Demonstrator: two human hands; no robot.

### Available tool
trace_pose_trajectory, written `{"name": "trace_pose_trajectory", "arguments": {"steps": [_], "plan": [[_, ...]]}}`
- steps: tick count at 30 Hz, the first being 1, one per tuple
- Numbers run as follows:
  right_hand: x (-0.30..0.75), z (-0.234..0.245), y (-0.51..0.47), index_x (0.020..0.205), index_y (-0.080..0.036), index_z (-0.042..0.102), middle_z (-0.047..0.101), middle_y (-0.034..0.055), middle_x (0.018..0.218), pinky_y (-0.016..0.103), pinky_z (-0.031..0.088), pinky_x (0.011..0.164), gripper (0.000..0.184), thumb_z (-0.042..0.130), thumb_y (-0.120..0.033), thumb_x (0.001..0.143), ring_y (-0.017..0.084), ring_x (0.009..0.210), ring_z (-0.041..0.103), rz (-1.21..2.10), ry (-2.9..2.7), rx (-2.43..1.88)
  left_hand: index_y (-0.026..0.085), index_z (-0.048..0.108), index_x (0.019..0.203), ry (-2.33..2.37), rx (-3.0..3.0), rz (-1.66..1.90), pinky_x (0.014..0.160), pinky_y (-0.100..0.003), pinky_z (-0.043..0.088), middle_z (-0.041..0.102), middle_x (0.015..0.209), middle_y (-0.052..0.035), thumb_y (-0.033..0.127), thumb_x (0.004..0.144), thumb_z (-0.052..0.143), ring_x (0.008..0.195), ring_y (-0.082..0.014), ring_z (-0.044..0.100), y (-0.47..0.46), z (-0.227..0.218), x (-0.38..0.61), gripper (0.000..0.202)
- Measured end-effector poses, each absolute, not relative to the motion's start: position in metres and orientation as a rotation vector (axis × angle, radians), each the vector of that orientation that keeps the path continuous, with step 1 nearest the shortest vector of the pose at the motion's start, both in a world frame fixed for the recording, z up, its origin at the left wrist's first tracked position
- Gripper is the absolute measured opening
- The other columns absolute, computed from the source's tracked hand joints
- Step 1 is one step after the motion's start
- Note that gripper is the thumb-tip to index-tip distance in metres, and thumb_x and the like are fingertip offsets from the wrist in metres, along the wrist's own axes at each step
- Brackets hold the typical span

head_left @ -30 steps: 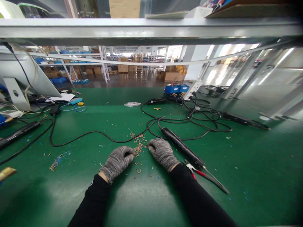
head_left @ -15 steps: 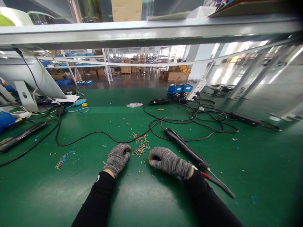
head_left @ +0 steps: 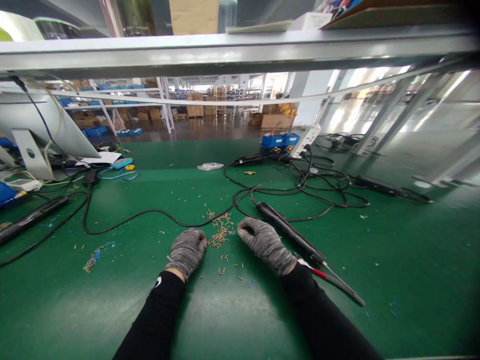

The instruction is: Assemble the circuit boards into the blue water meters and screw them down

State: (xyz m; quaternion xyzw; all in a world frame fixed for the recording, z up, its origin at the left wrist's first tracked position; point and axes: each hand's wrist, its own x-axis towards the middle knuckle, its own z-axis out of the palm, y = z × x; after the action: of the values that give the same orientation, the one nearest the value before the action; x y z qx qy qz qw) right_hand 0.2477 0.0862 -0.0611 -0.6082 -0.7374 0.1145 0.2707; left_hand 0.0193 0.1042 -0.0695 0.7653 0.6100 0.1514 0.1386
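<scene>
L grip point(head_left: 186, 251); R grip point(head_left: 266, 244) — pins point(head_left: 220, 234) lie between

Single view, head-worn. Camera sits above the near edge of the green desk point(head_left: 404, 258), facing forward and down. Left hand point(head_left: 187, 250) and right hand point(head_left: 266, 244) lie close, low centre, with the forearms entering from the bottom edge. A shelf rail point(head_left: 235, 51) crosses the top of the view, and the hall is far beyond it.

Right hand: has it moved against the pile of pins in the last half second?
Yes. The right hand has gone forward, away from the person: it was nearer than the pile of pins, now level beside it.
</scene>
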Motion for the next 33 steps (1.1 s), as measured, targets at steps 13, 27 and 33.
{"name": "trace_pose_trajectory", "arguments": {"steps": [13, 27, 33], "plan": [[0.238, -0.072, 0.094, 0.104, -0.027, 0.070, 0.067, 0.0052, 0.098, 0.031, 0.038, 0.085, 0.024, 0.053, -0.025, 0.087, 0.022, 0.094, 0.056, 0.125, -2.114, -1.832, 0.019, 0.067, 0.080, 1.356, 2.223, 0.263, 0.066, -0.025, 0.044, 0.067, 0.078, -0.0021, 0.020, 0.073, 0.059, 0.072, -0.0160, 0.059, 0.075, -0.051, 0.014, 0.010], [0.246, -0.076, 0.094, 0.093, -0.014, 0.066, 0.066, 0.0126, 0.091, 0.033, 0.037, 0.074, 0.025, 0.045, -0.027, 0.093, 0.023, 0.082, 0.058, 0.019, -2.241, -2.023, 0.018, 0.065, 0.101, 1.690, 2.108, 0.599, 0.088, -0.031, 0.044, 0.068, 0.101, -0.0069, 0.021, 0.084, 0.052, 0.094, -0.0191, 0.061, 0.097, -0.063, 0.007, 0.021], [0.256, -0.075, 0.089, 0.092, -0.016, 0.065, 0.066, 0.0108, 0.085, 0.032, 0.038, 0.068, 0.018, 0.050, -0.025, 0.089, 0.023, 0.075, 0.060, 0.073, -2.258, -2.017, 0.019, 0.067, 0.098, 1.728, 2.114, 0.615, 0.083, -0.030, 0.045, 0.069, 0.097, -0.0062, 0.022, 0.081, 0.057, 0.088, -0.0190, 0.062, 0.100, -0.070, 0.011, 0.020]]}}
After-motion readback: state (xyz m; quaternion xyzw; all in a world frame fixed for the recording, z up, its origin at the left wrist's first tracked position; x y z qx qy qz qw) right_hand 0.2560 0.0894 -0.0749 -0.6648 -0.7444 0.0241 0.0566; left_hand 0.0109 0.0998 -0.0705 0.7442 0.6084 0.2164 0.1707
